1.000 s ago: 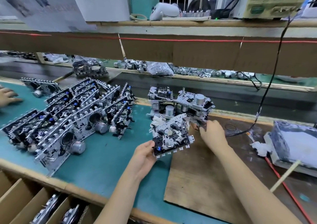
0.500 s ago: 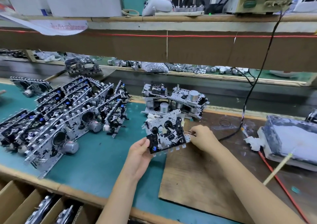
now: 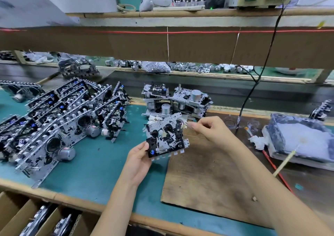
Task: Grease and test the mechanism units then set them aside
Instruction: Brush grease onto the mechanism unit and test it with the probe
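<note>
One mechanism unit (image 3: 165,136) is held up off the bench (image 3: 94,163), tilted, face toward the camera, over the line where the green mat meets a brown board (image 3: 204,178). The left hand (image 3: 139,161) grips its lower-left corner, thumb on the face near a blue part, fingers behind. The right hand (image 3: 209,129) has curled fingers, thumb & forefinger pinching at the unit's upper-right corner; which small part they hold is too small to tell. Just behind sits a stack of units (image 3: 177,100) w/ silver motor cans up. To the left, rows of units (image 3: 59,120) lean on edge across the mat. Far right, well apart, a grease tray (image 3: 303,140) w/ whitish grease, a stick (image 3: 284,161) leaning on its front edge. A black cable (image 3: 253,91) hangs down to the bench by the board's far corner. Cardboard boxes (image 3: 18,214) sit below the bench front.
</note>
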`<action>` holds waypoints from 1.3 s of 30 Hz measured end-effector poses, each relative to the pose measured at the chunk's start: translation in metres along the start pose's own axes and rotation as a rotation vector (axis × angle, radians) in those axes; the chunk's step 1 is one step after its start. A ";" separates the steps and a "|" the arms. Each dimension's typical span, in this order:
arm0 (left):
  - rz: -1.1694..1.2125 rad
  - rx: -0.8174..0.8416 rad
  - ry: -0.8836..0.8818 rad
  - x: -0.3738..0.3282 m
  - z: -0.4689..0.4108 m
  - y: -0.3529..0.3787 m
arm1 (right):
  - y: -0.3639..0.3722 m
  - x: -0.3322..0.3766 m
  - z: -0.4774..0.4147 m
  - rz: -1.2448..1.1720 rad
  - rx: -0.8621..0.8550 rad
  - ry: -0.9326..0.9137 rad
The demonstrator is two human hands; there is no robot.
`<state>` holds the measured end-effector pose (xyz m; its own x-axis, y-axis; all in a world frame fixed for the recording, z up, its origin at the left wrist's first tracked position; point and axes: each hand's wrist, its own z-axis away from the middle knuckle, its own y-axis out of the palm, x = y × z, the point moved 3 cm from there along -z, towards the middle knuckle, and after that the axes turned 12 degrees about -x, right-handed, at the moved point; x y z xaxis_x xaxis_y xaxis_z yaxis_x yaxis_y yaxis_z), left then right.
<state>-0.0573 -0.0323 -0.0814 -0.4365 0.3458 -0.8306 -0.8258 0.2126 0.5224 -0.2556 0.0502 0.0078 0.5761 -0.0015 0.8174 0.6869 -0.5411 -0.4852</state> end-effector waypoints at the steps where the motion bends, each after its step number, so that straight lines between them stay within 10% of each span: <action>1: -0.007 -0.001 -0.001 0.000 0.000 0.000 | -0.001 0.001 0.000 0.000 -0.006 -0.005; 32: -0.022 0.007 0.026 -0.002 0.000 0.001 | -0.005 -0.005 0.003 0.091 0.201 0.159; 36: -0.043 0.031 0.039 -0.002 0.001 0.002 | -0.009 0.013 0.002 0.077 -0.094 -0.053; 39: -0.044 0.052 0.040 -0.002 0.003 0.004 | 0.008 0.039 0.007 0.449 0.090 -0.363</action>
<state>-0.0584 -0.0298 -0.0769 -0.4152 0.2981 -0.8595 -0.8250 0.2747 0.4938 -0.2244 0.0522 0.0339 0.9235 0.0830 0.3746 0.3664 -0.4804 -0.7969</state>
